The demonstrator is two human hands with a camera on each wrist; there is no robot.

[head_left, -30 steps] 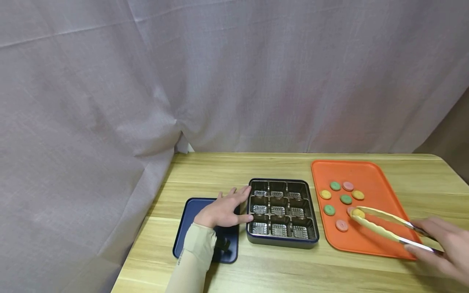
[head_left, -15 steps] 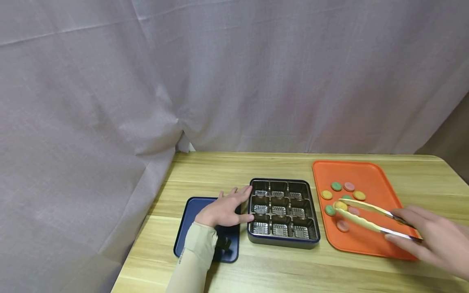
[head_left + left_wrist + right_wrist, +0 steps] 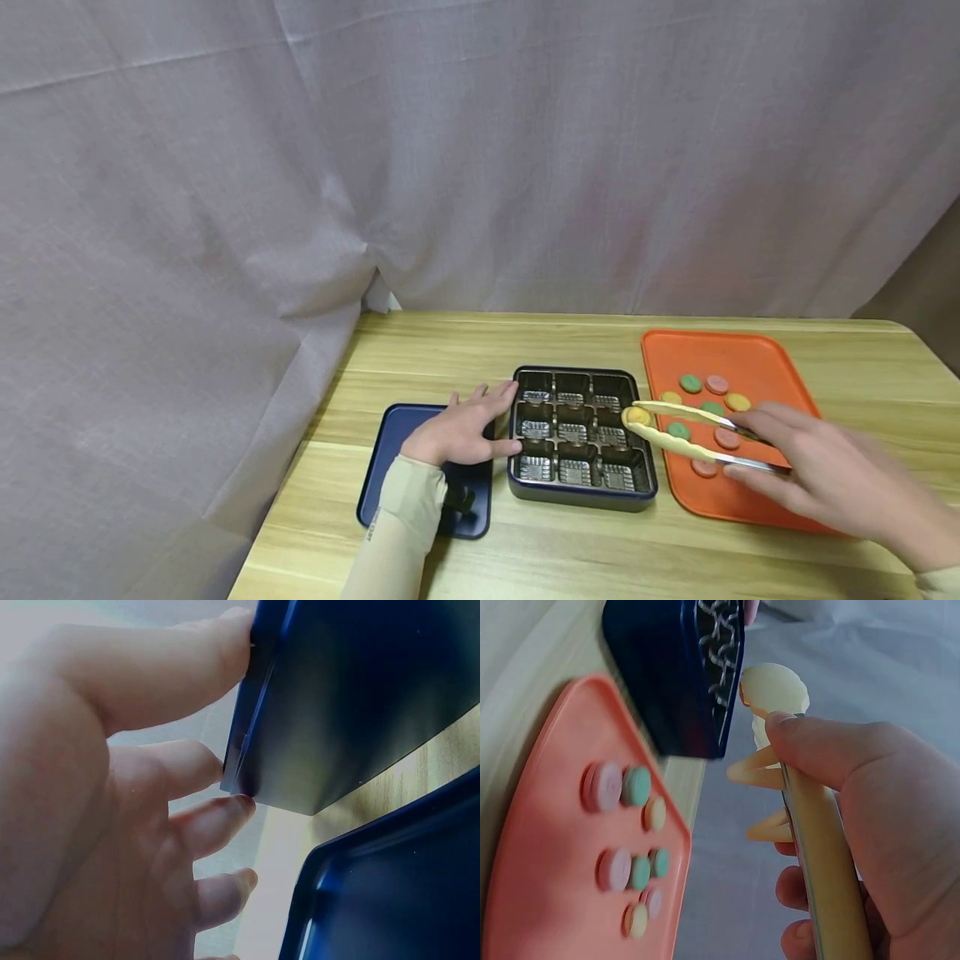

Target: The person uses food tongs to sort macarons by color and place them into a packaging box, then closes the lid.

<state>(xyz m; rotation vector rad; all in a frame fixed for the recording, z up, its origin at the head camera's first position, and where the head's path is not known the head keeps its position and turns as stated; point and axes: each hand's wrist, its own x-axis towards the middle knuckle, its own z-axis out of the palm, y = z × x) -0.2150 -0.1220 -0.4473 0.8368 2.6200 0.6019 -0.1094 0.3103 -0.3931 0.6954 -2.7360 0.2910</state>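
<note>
In the head view my right hand (image 3: 821,467) grips metal tongs (image 3: 678,446) with scalloped cream tips. A yellow macaron (image 3: 638,416) is pinched between those tips, above the right side of a dark blue box (image 3: 581,496). A black insert divides the box into several compartments, and no macaron shows in those I can see. My left hand (image 3: 465,429) touches the box's left side with fingers spread; the left wrist view shows thumb and fingertips at the box wall (image 3: 360,690). In the right wrist view the tongs (image 3: 817,855) run under my thumb; the held macaron is hard to make out.
Right of the box lies an orange tray (image 3: 727,346) with several pink, green and yellow macarons, partly behind the tongs and right hand. A dark blue lid (image 3: 386,454) lies on the wooden table (image 3: 525,558) under my left wrist. A grey curtain (image 3: 525,167) hangs behind.
My right hand has moved left with the tongs, carrying the yellow macaron from the orange tray to over the box's right side. My left hand has stayed at the box.
</note>
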